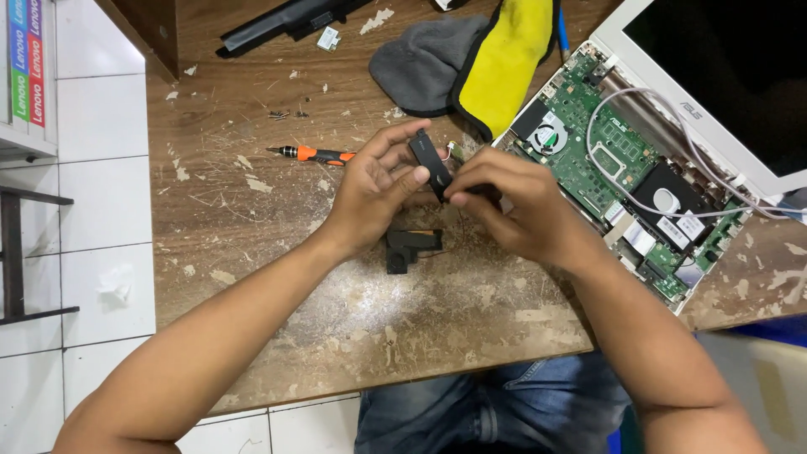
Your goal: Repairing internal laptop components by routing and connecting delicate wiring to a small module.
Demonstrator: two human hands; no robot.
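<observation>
we pinch the small black speaker module mid-frame between left hand and right hand; tugging could snap its thin wire.

An orange-handled screwdriver is lying on the worn wooden bench. Right of it, a grey and yellow cloth is sitting crumpled, touching an opened laptop. Behind it, a long black battery is resting.

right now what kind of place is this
Likely a laptop repair bench: an opened laptop with its board bare, a small screwdriver, and both hands holding a small black part over a worn wooden table.
</observation>
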